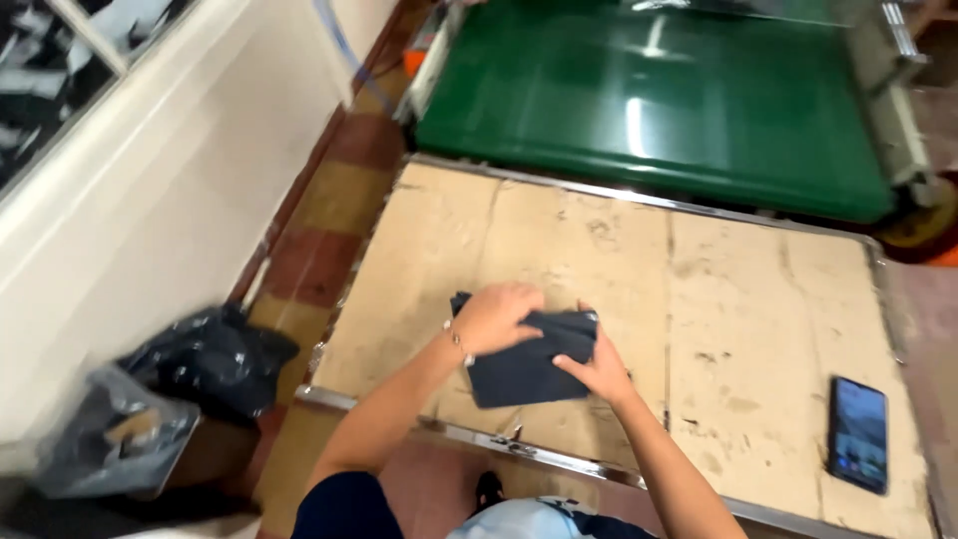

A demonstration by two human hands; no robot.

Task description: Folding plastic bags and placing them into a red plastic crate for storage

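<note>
A folded dark navy cloth (pixel 524 361) lies on a worn beige table top (pixel 599 260) with a metal rim. My left hand (pixel 496 317) presses down on the cloth's upper left part, fingers curled over it. My right hand (pixel 597 367) holds the cloth's right edge, thumb on top. Both forearms reach in from the bottom of the view.
A smartphone (pixel 858 434) with a lit screen lies near the table's right front corner. A glossy green conveyor surface (pixel 659 100) adjoins the table's far edge. A black plastic bag (pixel 210 359) and a box with a grey bag (pixel 120 439) sit on the tiled floor at left, beside a white wall.
</note>
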